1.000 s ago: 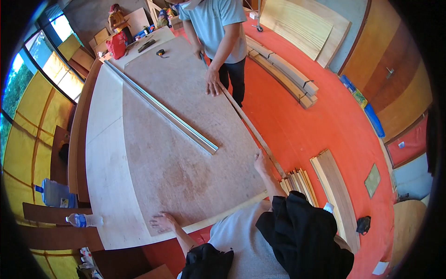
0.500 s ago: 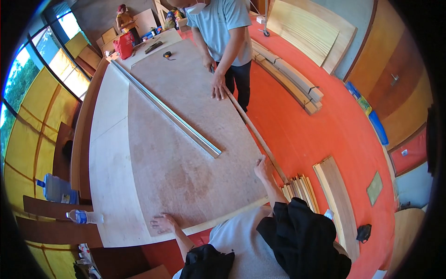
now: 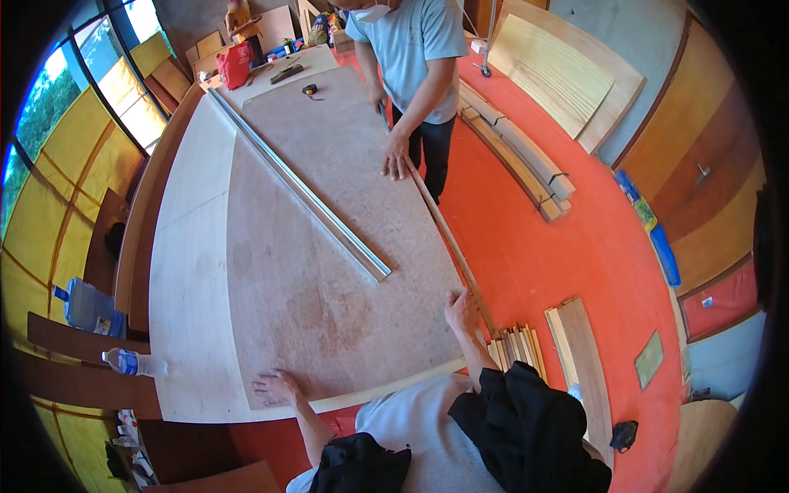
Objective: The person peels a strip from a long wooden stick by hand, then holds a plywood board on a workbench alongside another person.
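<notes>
My left hand (image 3: 278, 386) lies palm down with fingers spread on the near left corner of a brown plywood sheet (image 3: 353, 189). Along the sheet's right edge runs a thin wooden strip (image 3: 444, 232). My right hand (image 3: 462, 313) is closed around the strip at the near right edge; its fingers are partly hidden. Diagonally across the sheet rests a long silver metal bar (image 3: 306, 193), touched by neither hand. Opposite me, a co-worker in a light blue shirt (image 3: 415, 62) presses one hand (image 3: 396, 156) on the strip's far part and holds a small tool in the other.
A tape measure (image 3: 309, 89) and a hand plane (image 3: 287, 74) lie at the far end. One water bottle (image 3: 131, 361) is beside the left edge. Bundled planks (image 3: 518, 156), short wood strips (image 3: 519, 348) and boards (image 3: 585, 353) lie on the red floor. Another person (image 3: 240, 29) stands far back.
The view has shifted slightly. Both my hands keep about the same places on the sheet and strip, and the co-worker's hands stay along the edge.
</notes>
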The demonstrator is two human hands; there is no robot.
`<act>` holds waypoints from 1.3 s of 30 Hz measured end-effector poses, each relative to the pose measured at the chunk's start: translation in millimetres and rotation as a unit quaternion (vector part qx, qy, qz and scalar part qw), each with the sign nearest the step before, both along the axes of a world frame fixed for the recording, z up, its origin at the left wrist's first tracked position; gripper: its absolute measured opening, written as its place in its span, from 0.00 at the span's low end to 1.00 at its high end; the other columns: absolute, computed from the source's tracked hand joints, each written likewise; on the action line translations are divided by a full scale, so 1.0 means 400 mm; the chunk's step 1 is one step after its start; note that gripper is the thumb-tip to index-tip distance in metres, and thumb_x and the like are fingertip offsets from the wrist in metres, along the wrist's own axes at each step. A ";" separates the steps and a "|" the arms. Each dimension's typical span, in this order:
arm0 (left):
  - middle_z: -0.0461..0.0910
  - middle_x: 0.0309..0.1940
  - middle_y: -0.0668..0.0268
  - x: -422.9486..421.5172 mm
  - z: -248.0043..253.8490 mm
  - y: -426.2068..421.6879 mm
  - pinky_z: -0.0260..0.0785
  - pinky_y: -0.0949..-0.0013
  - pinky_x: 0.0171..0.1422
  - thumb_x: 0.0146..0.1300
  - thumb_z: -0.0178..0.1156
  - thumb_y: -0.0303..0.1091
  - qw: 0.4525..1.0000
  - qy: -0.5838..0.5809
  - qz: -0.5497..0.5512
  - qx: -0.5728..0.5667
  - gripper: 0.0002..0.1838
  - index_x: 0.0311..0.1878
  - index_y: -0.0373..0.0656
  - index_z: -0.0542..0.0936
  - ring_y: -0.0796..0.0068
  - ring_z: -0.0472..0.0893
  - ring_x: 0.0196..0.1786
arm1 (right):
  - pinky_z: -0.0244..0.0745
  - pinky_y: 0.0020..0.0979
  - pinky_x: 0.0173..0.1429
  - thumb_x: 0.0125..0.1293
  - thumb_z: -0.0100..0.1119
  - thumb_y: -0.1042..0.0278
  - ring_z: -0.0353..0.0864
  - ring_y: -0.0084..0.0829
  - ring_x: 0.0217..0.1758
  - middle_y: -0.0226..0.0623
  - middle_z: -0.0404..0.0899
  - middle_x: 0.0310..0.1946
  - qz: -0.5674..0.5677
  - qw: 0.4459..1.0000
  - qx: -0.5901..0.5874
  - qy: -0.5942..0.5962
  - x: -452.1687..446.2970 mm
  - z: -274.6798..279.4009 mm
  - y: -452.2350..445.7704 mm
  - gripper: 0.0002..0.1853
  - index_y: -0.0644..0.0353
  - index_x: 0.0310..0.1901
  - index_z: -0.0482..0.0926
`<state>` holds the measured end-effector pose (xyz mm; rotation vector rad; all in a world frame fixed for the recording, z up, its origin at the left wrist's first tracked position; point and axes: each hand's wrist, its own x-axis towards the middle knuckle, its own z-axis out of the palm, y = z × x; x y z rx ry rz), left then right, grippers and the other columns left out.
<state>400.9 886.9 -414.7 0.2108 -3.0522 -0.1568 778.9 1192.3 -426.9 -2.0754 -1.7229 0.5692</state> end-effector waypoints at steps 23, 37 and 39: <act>0.51 0.76 0.55 -0.010 -0.015 -0.001 0.44 0.29 0.71 0.70 0.43 0.52 1.000 0.005 0.002 -0.008 0.31 0.71 0.46 0.63 0.48 0.49 0.77 | 0.61 0.60 0.60 0.64 0.55 0.43 0.67 0.59 0.62 0.64 0.64 0.61 -0.010 1.000 0.009 -0.002 0.006 0.051 -0.020 0.33 0.57 0.64 0.68; 0.52 0.75 0.53 -0.002 -0.006 -0.002 0.45 0.29 0.70 0.70 0.44 0.53 1.000 0.011 -0.007 0.000 0.32 0.71 0.44 0.63 0.47 0.49 0.77 | 0.55 0.62 0.67 0.62 0.57 0.42 0.60 0.64 0.68 0.70 0.61 0.63 -0.015 0.999 0.018 0.029 0.005 0.072 -0.022 0.34 0.56 0.63 0.69; 0.52 0.75 0.53 -0.003 -0.007 -0.004 0.45 0.29 0.70 0.70 0.44 0.53 1.000 0.009 -0.009 -0.001 0.32 0.71 0.44 0.63 0.47 0.49 0.77 | 0.55 0.63 0.66 0.62 0.57 0.42 0.61 0.63 0.67 0.68 0.61 0.63 -0.017 0.999 0.036 -0.011 0.002 0.070 -0.026 0.34 0.56 0.64 0.69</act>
